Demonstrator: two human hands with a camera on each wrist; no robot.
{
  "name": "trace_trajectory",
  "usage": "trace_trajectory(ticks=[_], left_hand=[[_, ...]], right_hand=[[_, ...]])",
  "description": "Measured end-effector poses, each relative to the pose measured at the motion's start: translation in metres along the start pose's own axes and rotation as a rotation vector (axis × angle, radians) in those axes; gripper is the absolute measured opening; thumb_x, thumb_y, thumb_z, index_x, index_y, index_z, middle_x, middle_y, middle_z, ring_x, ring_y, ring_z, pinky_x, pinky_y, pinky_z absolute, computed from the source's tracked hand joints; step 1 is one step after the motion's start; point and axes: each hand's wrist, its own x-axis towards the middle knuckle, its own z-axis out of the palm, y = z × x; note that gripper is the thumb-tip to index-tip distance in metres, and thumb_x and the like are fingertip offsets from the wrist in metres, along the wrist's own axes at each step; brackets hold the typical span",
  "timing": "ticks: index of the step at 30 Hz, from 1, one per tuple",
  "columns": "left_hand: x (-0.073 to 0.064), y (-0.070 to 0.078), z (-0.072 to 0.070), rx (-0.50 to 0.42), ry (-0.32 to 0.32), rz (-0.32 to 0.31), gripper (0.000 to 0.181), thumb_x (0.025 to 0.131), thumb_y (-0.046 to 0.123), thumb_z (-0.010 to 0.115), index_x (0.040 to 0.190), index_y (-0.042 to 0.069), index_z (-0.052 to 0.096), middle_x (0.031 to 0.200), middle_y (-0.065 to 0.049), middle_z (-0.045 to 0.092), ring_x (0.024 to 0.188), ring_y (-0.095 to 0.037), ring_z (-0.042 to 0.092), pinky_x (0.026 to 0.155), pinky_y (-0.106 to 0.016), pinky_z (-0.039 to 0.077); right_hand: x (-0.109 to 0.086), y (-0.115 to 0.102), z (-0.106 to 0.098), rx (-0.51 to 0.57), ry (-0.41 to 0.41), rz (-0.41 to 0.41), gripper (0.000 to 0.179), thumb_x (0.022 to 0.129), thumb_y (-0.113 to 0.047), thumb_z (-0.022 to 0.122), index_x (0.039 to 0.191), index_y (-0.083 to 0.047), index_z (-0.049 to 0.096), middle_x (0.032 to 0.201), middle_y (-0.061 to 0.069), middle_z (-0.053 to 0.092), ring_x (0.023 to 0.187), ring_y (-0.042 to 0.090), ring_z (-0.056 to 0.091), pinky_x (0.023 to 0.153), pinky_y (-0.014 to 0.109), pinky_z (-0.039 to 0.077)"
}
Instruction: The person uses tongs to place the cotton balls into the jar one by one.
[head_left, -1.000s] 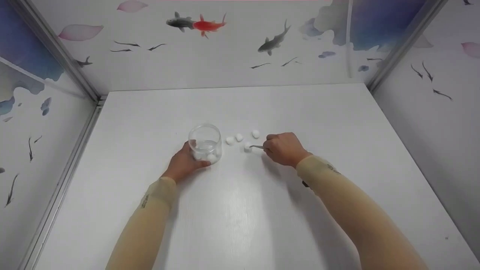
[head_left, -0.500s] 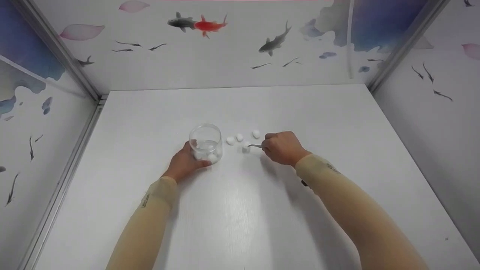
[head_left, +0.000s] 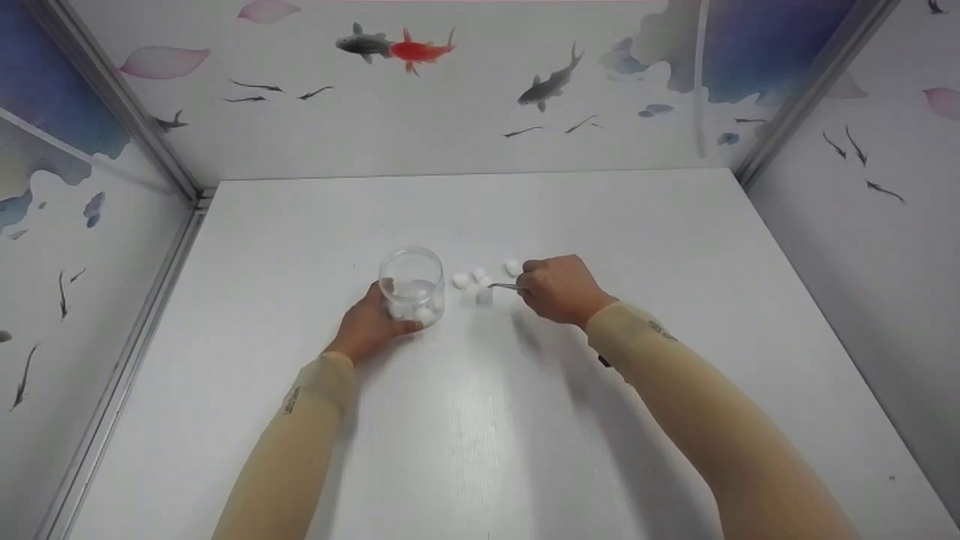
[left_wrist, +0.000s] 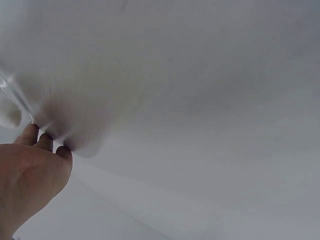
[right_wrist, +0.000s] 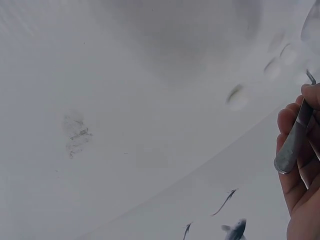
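Tweezers (right_wrist: 291,149) between the right fingers (right_wrist: 286,121)

On my left sleeve (head_left: 281,457), a small dark print (head_left: 291,400) is running along the outer side, a little way behind my left hand (head_left: 369,325). On my right sleeve (head_left: 701,397), a similar dark print (head_left: 661,331) is sitting on the outer side, just behind my right hand (head_left: 561,288). Both are looking like lettering, but they are showing too small and blurred, so I am making out no word, brand or number on either.
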Motion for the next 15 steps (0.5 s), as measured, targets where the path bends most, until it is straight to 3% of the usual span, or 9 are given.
trace_trajectory(ticks=[15], left_hand=[[-0.001,0.002,0.000,0.020,0.011,0.017,0.111,0.079,0.045,0.084,0.157,0.003,0.018,0.156,-0.021,0.034,0.144,-0.038,0.029,0.118,-0.050,0.022]], right_hand=[[0.015,-0.006,-0.014,-0.050,-0.001,-0.022,0.008,0.088,-0.010,0.071,0.083,-0.012,0.077,0.070,0.000,0.062,0.053,0.015,0.057,0.047,0.035,0.050]])
